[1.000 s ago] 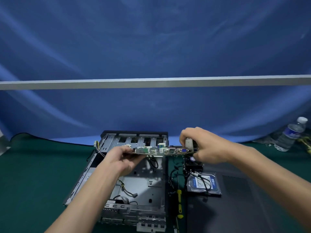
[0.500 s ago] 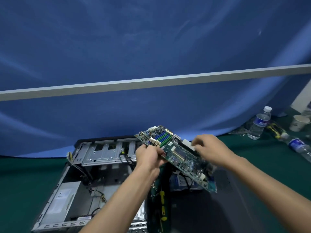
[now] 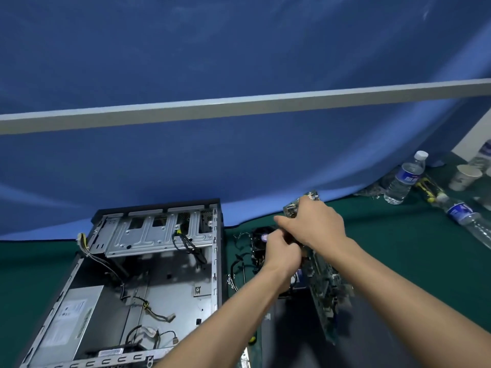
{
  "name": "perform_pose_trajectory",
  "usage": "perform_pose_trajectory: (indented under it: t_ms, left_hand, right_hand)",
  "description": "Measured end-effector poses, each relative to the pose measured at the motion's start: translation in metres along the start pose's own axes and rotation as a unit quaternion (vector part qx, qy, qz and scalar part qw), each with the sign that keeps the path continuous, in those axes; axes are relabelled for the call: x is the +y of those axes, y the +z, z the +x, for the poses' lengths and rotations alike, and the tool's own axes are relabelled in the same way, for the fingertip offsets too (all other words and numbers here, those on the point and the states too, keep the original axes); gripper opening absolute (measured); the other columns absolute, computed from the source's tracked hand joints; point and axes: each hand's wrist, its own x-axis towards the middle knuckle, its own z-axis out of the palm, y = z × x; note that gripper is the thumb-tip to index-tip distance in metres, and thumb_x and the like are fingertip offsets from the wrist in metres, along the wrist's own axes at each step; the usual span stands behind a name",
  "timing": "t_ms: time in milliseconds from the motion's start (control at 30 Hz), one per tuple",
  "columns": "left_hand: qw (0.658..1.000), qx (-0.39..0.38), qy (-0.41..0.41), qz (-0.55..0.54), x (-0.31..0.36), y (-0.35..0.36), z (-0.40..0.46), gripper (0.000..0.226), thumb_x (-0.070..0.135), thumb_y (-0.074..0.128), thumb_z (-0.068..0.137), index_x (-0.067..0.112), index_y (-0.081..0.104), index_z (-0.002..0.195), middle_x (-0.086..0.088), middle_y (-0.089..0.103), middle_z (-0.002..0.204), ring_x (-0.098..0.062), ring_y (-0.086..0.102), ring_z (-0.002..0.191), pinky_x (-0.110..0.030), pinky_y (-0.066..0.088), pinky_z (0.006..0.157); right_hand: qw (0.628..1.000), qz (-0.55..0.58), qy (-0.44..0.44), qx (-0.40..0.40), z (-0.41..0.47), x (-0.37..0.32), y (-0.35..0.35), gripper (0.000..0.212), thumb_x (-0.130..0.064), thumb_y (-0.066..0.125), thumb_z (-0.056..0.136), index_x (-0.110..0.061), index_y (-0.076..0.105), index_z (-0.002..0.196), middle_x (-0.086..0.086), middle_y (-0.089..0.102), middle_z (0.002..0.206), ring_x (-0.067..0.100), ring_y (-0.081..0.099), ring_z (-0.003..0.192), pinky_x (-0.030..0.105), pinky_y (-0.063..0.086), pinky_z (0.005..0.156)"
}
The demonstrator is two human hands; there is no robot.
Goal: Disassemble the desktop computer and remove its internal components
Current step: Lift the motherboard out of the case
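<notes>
The green motherboard is out of the case, tilted steeply on edge to the right of the open computer case. My right hand grips the board's far upper end. My left hand holds the board's left edge just below it. The case lies open on the green table, its floor bare except for loose cables and the grey power supply at the near left. A drive cage spans the case's far end.
A black fan and cables lie right of the case, behind my hands. The dark side panel lies under the board. Two water bottles, a paper cup and a yellow tool sit at the far right. Blue cloth hangs behind.
Both hands have carried the motherboard from above the case to the right and tipped it steeply on edge. The view has swung right, showing the emptied case floor.
</notes>
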Motion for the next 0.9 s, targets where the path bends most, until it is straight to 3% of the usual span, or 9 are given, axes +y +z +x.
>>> perform_pose_trajectory:
  t_ms: [100, 200, 300, 433, 567, 667, 733, 833, 900]
  left_hand:
    - [1.0, -0.011, 0.006, -0.011, -0.007, 0.005, 0.004, 0.037, -0.018, 0.039, 0.077, 0.005, 0.061, 0.095, -0.019, 0.068, 0.089, -0.024, 0.058, 0.072, -0.034, 0.045, 0.06]
    - [0.997, -0.06, 0.021, -0.046, -0.014, 0.01, 0.003, 0.038, -0.021, 0.045, 0.077, 0.006, 0.061, 0.098, -0.008, 0.067, 0.088, -0.018, 0.061, 0.079, -0.033, 0.055, 0.071]
    - [0.99, -0.123, 0.031, -0.064, -0.017, 0.007, 0.004, 0.038, -0.023, 0.051, 0.076, 0.01, 0.058, 0.092, -0.008, 0.063, 0.089, -0.022, 0.06, 0.086, -0.045, 0.055, 0.082]
    - [0.986, -0.162, 0.037, -0.021, -0.023, -0.012, 0.013, 0.042, -0.021, 0.051, 0.073, 0.021, 0.055, 0.071, 0.0, 0.06, 0.074, -0.023, 0.055, 0.079, -0.039, 0.049, 0.068]
    - [0.979, -0.194, 0.048, 0.035, -0.036, -0.034, 0.016, 0.032, -0.013, 0.061, 0.072, 0.019, 0.056, 0.076, 0.005, 0.055, 0.067, -0.016, 0.05, 0.073, -0.03, 0.046, 0.063]
    - [0.969, -0.183, 0.071, 0.15, -0.057, -0.052, 0.021, 0.034, -0.003, 0.06, 0.076, 0.019, 0.064, 0.101, -0.002, 0.068, 0.093, -0.016, 0.059, 0.083, -0.032, 0.051, 0.077]
    - [0.916, -0.094, 0.097, 0.378, -0.073, -0.069, 0.026, 0.038, 0.013, 0.057, 0.081, 0.021, 0.061, 0.119, 0.003, 0.065, 0.117, -0.014, 0.058, 0.106, -0.031, 0.047, 0.092]
    - [0.69, -0.056, 0.195, 0.695, -0.09, -0.096, 0.033, 0.03, 0.022, 0.048, 0.085, 0.017, 0.059, 0.111, 0.0, 0.062, 0.115, -0.02, 0.045, 0.114, -0.031, 0.038, 0.092]
    - [0.619, -0.082, 0.195, 0.756, -0.098, -0.105, 0.036, 0.024, 0.024, 0.047, 0.084, 0.015, 0.059, 0.102, -0.003, 0.062, 0.109, -0.022, 0.042, 0.111, -0.031, 0.034, 0.093]
  right_hand:
    - [0.999, -0.028, -0.034, 0.032, 0.001, 0.007, 0.009, 0.031, -0.036, 0.054, 0.082, -0.013, 0.036, 0.071, 0.0, 0.045, 0.064, 0.028, 0.049, 0.068, 0.031, 0.033, 0.056]
    - [0.998, -0.036, -0.035, 0.048, -0.001, 0.021, 0.016, 0.027, -0.033, 0.053, 0.083, -0.011, 0.038, 0.084, 0.007, 0.059, 0.078, 0.031, 0.053, 0.071, 0.032, 0.031, 0.058]
    - [0.995, -0.055, -0.05, 0.067, -0.008, 0.034, 0.023, 0.025, -0.033, 0.051, 0.085, -0.013, 0.036, 0.086, 0.009, 0.064, 0.087, 0.031, 0.052, 0.068, 0.032, 0.028, 0.057]
    - [0.991, -0.068, -0.102, 0.06, -0.013, 0.034, 0.03, 0.023, -0.034, 0.051, 0.085, -0.013, 0.041, 0.09, 0.008, 0.064, 0.094, 0.031, 0.06, 0.081, 0.032, 0.03, 0.059]
    - [0.982, -0.087, -0.168, 0.026, -0.025, 0.029, 0.04, 0.024, -0.034, 0.05, 0.086, -0.013, 0.044, 0.096, 0.006, 0.061, 0.101, 0.029, 0.058, 0.092, 0.032, 0.03, 0.063]
    - [0.981, -0.073, -0.179, 0.031, -0.028, 0.033, 0.039, 0.021, -0.034, 0.05, 0.086, -0.017, 0.041, 0.094, 0.002, 0.058, 0.099, 0.026, 0.054, 0.092, 0.032, 0.028, 0.063]
    - [0.984, -0.068, -0.156, 0.062, -0.027, 0.04, 0.033, 0.023, -0.033, 0.051, 0.085, -0.02, 0.032, 0.088, -0.001, 0.054, 0.094, 0.022, 0.044, 0.085, 0.032, 0.027, 0.062]
    - [0.985, -0.083, -0.116, 0.102, -0.031, 0.051, 0.027, 0.029, -0.03, 0.056, 0.084, -0.021, 0.028, 0.085, -0.007, 0.043, 0.085, 0.016, 0.028, 0.078, 0.03, 0.024, 0.058]
    - [0.985, -0.081, -0.118, 0.099, -0.037, 0.052, 0.029, 0.03, -0.024, 0.057, 0.083, -0.021, 0.027, 0.084, -0.008, 0.036, 0.082, 0.016, 0.027, 0.077, 0.029, 0.023, 0.057]
